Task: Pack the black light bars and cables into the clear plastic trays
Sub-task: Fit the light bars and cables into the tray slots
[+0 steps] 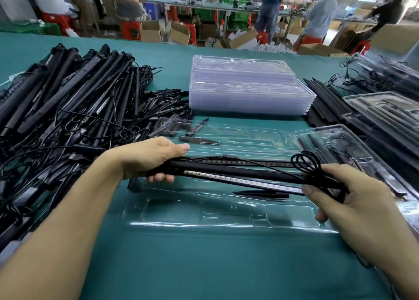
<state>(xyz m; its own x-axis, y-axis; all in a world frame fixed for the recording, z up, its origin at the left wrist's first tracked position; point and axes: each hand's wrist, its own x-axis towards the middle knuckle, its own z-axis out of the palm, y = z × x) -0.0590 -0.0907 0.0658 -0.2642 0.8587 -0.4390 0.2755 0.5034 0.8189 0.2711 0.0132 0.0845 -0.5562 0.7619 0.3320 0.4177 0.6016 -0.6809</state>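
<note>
Placement is the step in hand: the black light bars (pixel 226 170) hang just above the open clear tray (pixel 204 222) on the green bench (pixel 204 265), not yet in its channels. The left hand (pixel 149 161) has its grip clamped round the left end of the bars, thumb on top and fingers curled below. The right hand (pixel 344 197) has its grip clamped on the right end, and it also pinches the coiled cable (pixel 305 161), whose loop stands up over the bars. One bar shows its white LED strip toward the camera. A black spike (pixel 260 194) lies inside the tray, under the bars. I judge that the next move calls for lowering the bars level, lining them up with the long channels and pressing them in, then tucking the cable into a side pocket so that it does not spring out. On the left lies the pile of unpacked bars (pixel 68 100); behind stands a stack of empty trays (pixel 247 91).
</note>
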